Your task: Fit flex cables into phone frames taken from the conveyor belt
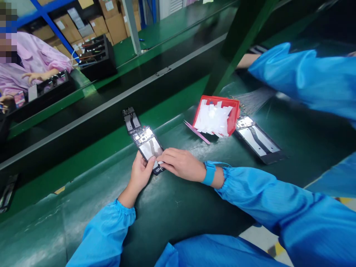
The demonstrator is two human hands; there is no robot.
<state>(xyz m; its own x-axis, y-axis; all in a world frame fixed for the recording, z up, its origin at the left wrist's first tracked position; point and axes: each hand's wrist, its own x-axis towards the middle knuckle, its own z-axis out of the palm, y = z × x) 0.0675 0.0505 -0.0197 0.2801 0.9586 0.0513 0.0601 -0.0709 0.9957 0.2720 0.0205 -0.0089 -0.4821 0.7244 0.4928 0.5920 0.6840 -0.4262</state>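
Observation:
An opened phone body [147,144], back cover off with circuit parts and a grey plate showing, lies on the green bench mat. My left hand [141,173] grips its near left edge, thumb on the lower end. My right hand [180,163], with a blue wrist strap, presses closed fingertips onto the phone's near end. Whether something small sits under those fingertips is hidden.
Another phone body [130,119] lies just beyond on the dark conveyor belt. A red tray [234,111] of white strips, pink tweezers [197,132] and a third phone body [257,140] lie to the right. A co-worker's blue sleeve [303,78] reaches in at right; a person in pink sits far left.

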